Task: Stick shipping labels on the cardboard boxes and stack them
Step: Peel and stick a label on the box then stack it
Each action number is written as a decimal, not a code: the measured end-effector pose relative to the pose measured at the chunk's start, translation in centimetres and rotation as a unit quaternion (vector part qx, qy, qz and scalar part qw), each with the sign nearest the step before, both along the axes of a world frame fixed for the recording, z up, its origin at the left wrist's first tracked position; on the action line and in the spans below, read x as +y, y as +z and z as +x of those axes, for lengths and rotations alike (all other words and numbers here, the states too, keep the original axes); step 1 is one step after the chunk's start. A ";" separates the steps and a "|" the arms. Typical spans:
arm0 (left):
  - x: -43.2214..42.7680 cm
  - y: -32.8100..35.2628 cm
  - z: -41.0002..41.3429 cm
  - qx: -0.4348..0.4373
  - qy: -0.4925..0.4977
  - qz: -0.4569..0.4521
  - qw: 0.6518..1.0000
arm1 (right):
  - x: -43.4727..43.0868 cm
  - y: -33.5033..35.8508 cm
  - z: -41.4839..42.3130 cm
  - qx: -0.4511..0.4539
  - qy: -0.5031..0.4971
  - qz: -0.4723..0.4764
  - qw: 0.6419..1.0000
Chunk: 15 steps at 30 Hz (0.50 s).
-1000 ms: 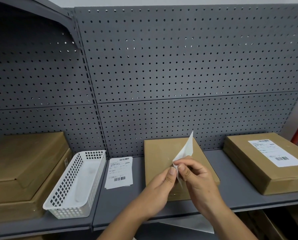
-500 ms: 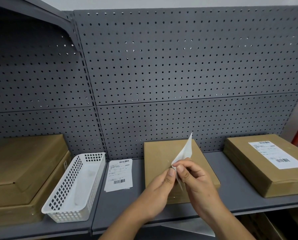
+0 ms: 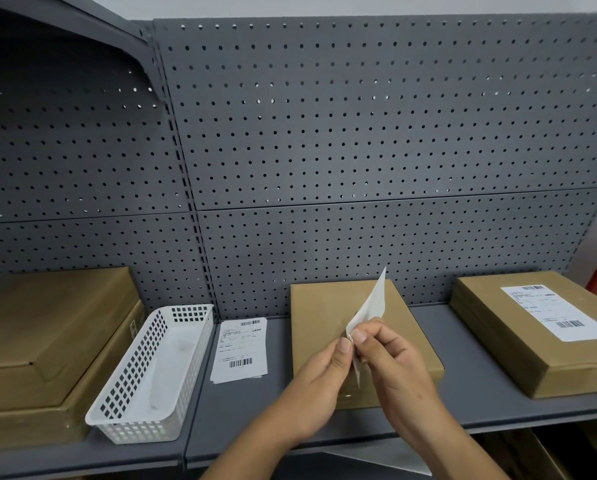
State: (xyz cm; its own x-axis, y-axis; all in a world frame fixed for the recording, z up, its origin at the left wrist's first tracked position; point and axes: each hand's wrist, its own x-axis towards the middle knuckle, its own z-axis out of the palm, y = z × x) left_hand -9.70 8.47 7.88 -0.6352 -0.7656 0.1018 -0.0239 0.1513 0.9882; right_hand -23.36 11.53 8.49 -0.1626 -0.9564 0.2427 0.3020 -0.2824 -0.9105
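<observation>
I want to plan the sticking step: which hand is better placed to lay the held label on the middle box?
Probably the right hand: it pinches the label directly over the middle box, while the left hand only nips the label's corner from the box's left edge.

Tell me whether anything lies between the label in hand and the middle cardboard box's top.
Nothing visible does. The left hand and right hand pinch the white paper label above the flat brown cardboard box, whose visible top is bare.
</observation>
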 end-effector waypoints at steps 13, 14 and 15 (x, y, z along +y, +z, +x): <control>-0.3 -0.8 -0.6 0.038 0.032 0.028 0.998 | -0.2 -0.1 0.3 0.067 -0.043 -0.031 0.996; -0.3 -0.8 -0.6 0.042 0.031 0.034 0.998 | -0.2 -0.2 0.2 0.078 -0.048 -0.035 0.995; -0.2 -0.7 -0.6 0.047 0.030 0.042 0.998 | -0.2 -0.3 0.0 0.088 -0.053 -0.037 0.994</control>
